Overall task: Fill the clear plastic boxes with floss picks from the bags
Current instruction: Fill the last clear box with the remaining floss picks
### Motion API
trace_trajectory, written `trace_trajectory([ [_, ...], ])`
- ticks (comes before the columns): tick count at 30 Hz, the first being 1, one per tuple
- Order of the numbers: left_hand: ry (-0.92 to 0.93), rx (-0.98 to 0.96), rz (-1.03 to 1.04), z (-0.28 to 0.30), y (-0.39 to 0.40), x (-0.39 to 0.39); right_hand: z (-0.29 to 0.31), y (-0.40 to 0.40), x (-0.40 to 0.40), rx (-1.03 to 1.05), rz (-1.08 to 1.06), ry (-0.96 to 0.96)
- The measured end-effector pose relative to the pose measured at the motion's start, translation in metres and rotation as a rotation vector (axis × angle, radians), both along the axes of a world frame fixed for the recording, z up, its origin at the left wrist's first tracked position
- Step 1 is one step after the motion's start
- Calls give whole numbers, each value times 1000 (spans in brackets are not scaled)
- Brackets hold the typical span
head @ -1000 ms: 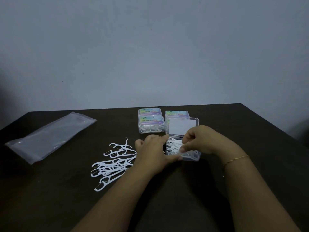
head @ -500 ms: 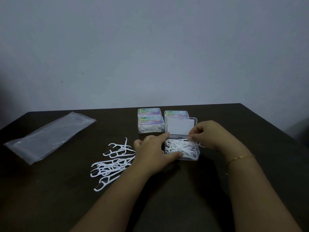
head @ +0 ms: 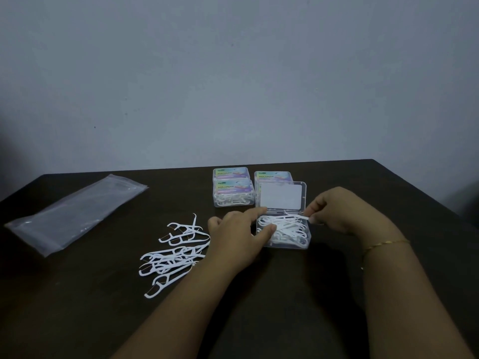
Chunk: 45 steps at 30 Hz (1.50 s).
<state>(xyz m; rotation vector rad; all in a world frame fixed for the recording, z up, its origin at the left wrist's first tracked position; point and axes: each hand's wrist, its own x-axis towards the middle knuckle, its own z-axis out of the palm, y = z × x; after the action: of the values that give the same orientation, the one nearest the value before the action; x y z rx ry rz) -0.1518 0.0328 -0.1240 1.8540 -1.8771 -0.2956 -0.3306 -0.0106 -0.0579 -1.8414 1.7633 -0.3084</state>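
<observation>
A clear plastic box (head: 305,244) stands open on the dark table, its lid (head: 281,197) tilted up at the back, with white floss picks (head: 286,226) inside. My left hand (head: 237,235) rests against the box's left side, thumb and forefinger at its edge. My right hand (head: 339,211) pinches the handle of one floss pick (head: 298,217) at the box's right rim. A loose pile of floss picks (head: 173,251) lies on the table to the left of my left hand.
Three closed, labelled boxes (head: 232,193) of picks stand behind the open one. A flattened clear plastic bag (head: 75,213) lies at the far left. The table's edge (head: 414,187) runs along the right, with a wall behind.
My right hand has drawn back from over the box to its right rim, uncovering the picks inside. My left hand stays at the box's left side.
</observation>
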Motion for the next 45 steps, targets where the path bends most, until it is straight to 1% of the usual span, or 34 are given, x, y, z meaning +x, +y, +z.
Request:
trace_trajectory([
  [4,-25,-54,-4,0,0,-1,-1,0,1,-110,8,-76],
  [6,-63,-93,-19,0,1,-1,-3,2,6,-119,50,-109],
  [8,-60,-126,-44,0,1,0,-6,2,10,-103,79,-127],
  [10,-47,-132,-71,0,2,0,-8,1,11,-97,92,-112],
  [15,-108,-87,-68,-2,2,2,-10,-1,12,-76,134,-5],
  [21,-83,-98,-39,0,1,3,-10,-2,10,-63,100,57],
  [27,-93,-101,-58,-2,0,2,-15,-4,12,-66,142,130],
  [34,-114,-91,8,-2,-2,6,-20,-7,19,-186,195,69],
  [38,-153,-106,49,12,0,17,-21,-12,21,-249,148,54],
  [41,-190,-101,100,24,6,34,-19,-6,34,-377,150,161],
  [45,-243,5,113,32,11,55,-21,15,60,-447,386,338],
])
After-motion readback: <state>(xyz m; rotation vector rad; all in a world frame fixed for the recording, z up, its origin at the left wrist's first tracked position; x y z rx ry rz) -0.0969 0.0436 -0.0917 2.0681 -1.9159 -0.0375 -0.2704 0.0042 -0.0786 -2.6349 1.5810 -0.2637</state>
